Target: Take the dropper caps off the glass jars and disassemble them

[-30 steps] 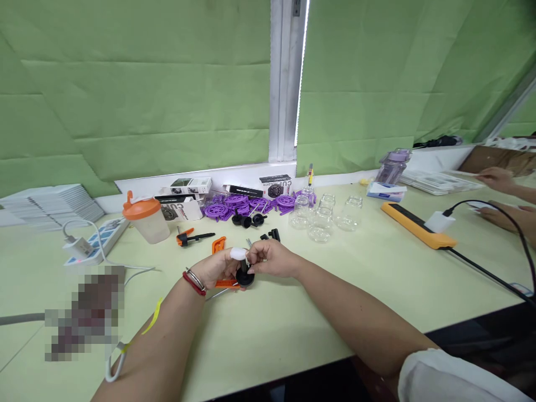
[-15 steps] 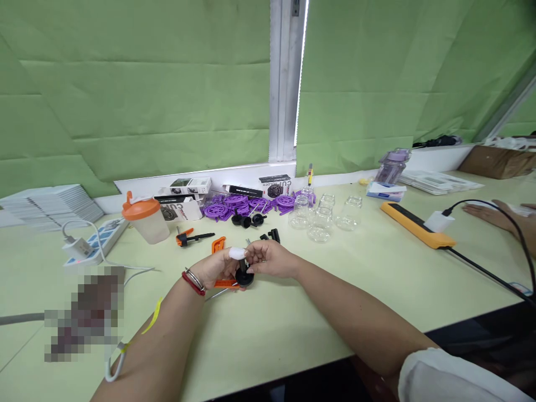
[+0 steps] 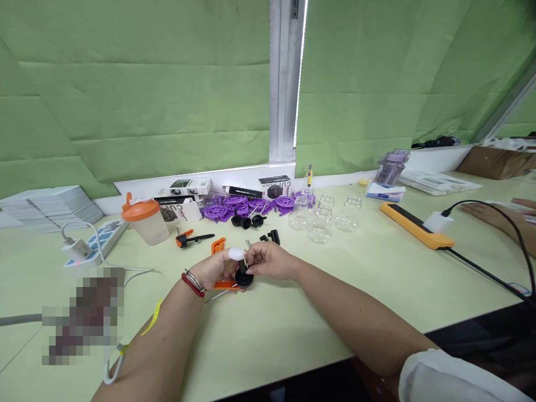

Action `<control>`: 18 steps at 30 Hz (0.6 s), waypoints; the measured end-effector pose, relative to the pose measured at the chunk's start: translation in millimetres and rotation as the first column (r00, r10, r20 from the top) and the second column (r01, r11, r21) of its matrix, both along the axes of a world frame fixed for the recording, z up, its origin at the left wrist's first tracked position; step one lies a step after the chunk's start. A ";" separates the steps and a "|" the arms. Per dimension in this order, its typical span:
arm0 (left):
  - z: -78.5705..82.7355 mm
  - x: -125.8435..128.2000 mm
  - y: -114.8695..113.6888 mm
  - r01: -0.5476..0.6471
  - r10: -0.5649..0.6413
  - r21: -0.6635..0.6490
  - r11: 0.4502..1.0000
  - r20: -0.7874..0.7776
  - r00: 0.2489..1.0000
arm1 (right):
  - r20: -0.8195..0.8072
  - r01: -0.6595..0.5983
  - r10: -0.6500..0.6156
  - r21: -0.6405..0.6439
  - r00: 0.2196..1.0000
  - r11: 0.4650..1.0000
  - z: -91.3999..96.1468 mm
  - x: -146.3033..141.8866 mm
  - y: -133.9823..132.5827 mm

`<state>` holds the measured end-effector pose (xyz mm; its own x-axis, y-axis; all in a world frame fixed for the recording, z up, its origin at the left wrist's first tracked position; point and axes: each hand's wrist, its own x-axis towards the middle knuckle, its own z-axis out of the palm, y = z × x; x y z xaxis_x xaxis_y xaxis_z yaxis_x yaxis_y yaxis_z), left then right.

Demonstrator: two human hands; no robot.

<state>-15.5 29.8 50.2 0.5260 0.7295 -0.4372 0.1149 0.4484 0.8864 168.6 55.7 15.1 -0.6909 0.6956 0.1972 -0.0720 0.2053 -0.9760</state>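
Observation:
My left hand (image 3: 218,269), with a white wrap on its thumb, is closed around a round black plastic part (image 3: 243,278) with a short upright stem. My right hand (image 3: 270,260) pinches close to the top of that stem; its fingertips partly hide what they grip. Under and beside my left hand lie an orange plastic piece (image 3: 226,285) and a thin metal rod (image 3: 215,295). Just beyond the hands are another orange piece (image 3: 218,245) and small black parts (image 3: 273,237). An orange and black clamp-like tool (image 3: 195,239) rests to the left.
Behind the hands are purple plastic parts (image 3: 237,205), black round parts (image 3: 247,221), boxes (image 3: 182,211) and several clear glass jars (image 3: 320,226). An orange-lidded cup (image 3: 146,223) and a power strip (image 3: 104,241) stand left; an orange power strip (image 3: 414,226) lies right, near another person's hand (image 3: 486,215).
My hands stay almost in place, still on the black part, with only slight finger movement. At the far right, the other person's hands have shifted a little.

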 end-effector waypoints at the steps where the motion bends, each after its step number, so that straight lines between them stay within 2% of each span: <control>1: -0.5 -0.2 0.3 -0.008 0.008 -0.008 1.000 0.007 1.000 | 0.000 -0.001 0.001 -0.004 1.000 1.000 -0.6 -0.2 0.2; 5: -1.0 -0.8 0.7 -0.019 0.020 -0.030 0.999 0.025 0.999 | -0.003 0.007 -0.007 -0.013 1.000 1.000 -2.5 -1.0 1.0; 18: 0.5 -0.8 0.6 0.014 -0.014 0.015 1.000 -0.014 1.000 | -0.002 -0.003 0.003 0.008 1.000 1.000 -4.0 -0.7 1.5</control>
